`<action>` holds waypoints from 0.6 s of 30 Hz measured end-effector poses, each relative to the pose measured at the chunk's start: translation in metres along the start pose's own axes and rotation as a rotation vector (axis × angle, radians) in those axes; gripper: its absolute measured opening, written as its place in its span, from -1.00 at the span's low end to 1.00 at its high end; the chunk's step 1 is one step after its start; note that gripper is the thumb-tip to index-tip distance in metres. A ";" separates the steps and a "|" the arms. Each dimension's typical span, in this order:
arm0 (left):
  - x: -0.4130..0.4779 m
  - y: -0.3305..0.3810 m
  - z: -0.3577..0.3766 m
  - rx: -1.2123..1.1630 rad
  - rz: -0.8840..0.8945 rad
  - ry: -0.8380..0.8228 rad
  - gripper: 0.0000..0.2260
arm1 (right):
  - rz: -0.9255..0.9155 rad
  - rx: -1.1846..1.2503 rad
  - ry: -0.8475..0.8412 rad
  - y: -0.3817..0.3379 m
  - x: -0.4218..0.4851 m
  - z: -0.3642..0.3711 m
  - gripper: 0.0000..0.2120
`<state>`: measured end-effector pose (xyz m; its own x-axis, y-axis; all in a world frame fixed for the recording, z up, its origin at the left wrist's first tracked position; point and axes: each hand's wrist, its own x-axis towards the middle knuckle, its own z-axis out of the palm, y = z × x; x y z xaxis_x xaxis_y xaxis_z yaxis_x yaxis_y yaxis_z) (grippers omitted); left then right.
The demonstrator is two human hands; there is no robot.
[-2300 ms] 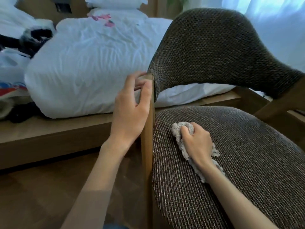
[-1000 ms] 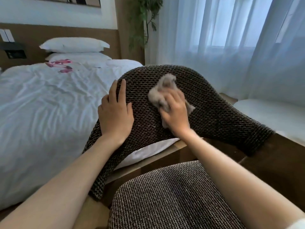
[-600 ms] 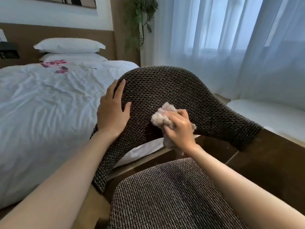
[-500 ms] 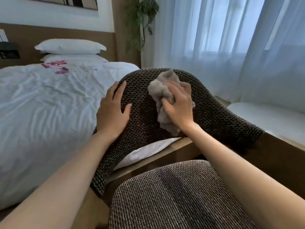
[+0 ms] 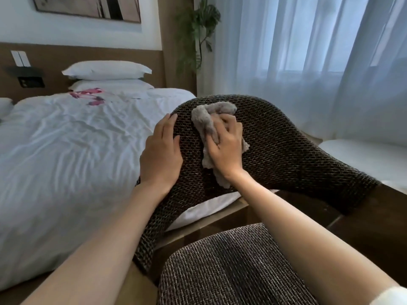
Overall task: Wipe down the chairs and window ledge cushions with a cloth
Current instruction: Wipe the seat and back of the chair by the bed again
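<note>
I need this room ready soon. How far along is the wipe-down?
Done, it seems: the seat, wiped moments ago. In hand: the right hand rubs the cloth over the chair back while the left hand steadies it. Left: the white window ledge cushion by the curtain; other chairs are out of view.

A bed made up in crumpled white linen is seen at the left, with two white pillows stacked against a brown headboard. A framed picture is hung on the white wall above. A green plant is placed in the corner, and daylight is filtered through sheer white curtains.
</note>
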<state>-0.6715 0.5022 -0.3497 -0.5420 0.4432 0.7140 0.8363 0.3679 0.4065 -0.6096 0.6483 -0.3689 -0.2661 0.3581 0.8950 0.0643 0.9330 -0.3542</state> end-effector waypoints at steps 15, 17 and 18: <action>0.001 -0.006 -0.007 -0.082 0.017 -0.029 -0.53 | -0.093 0.026 -0.130 -0.016 -0.036 -0.038 -0.75; 0.001 -0.007 -0.006 -0.097 0.012 -0.018 -0.54 | -0.070 0.031 -0.054 -0.029 0.014 -0.028 -0.72; 0.000 -0.008 -0.005 -0.107 0.005 -0.013 -0.55 | -0.042 0.027 -0.071 -0.033 0.033 -0.022 -0.69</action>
<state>-0.6777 0.4952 -0.3498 -0.5385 0.4554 0.7089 0.8425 0.2764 0.4624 -0.5998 0.6303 -0.3214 -0.3360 0.3146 0.8877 0.0258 0.9453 -0.3253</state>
